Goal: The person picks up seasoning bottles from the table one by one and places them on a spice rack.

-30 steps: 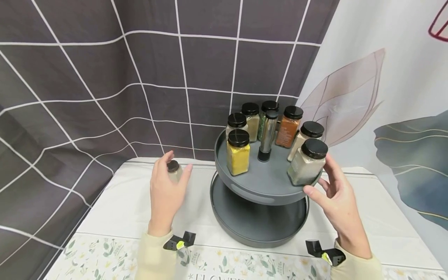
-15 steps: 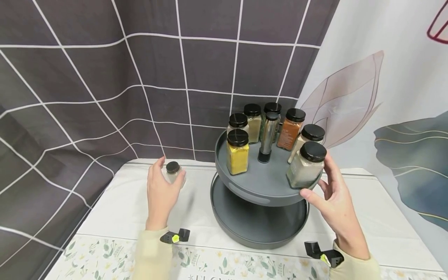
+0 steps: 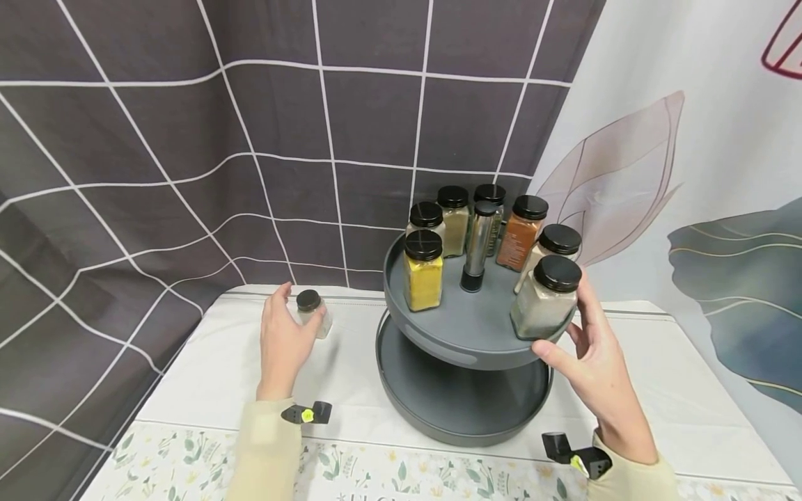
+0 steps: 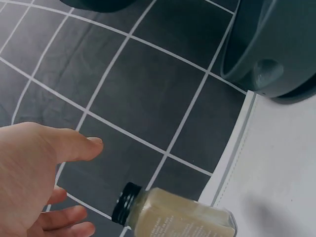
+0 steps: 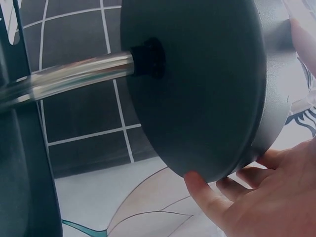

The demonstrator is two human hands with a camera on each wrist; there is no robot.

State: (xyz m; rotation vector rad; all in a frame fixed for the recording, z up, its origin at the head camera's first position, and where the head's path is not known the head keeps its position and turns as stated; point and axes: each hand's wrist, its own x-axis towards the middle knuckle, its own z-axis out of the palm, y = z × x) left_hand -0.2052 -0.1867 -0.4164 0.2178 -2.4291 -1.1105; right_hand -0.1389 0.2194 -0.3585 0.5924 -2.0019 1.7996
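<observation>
In the head view, my left hand (image 3: 285, 341) is around the near left side of a small glass spice jar (image 3: 315, 319) with a black lid and pale contents. The left wrist view shows the thumb and fingers apart from that jar (image 4: 182, 217). My right hand (image 3: 598, 369) grips the right rim of the upper tray of a grey two-tier turntable (image 3: 466, 341). Its thumb (image 5: 200, 190) reaches the tray's lower edge, fingers along the outer wall. Beside those fingers stands a jar of whitish powder (image 3: 544, 306). A yellow spice jar (image 3: 424, 282) stands at the tray's front left.
Several more black-lidded jars, among them an orange-red spice jar (image 3: 519, 236), ring the metal centre post (image 3: 479, 243). The lower tray (image 3: 464, 431) rests on the white tablecloth (image 3: 351, 390). A dark grid-patterned curtain (image 3: 376, 118) hangs close behind.
The upper tray has turned slightly clockwise seen from above, with its jars and my right hand's fingers. My left hand has drawn back left, showing more of the small jar.
</observation>
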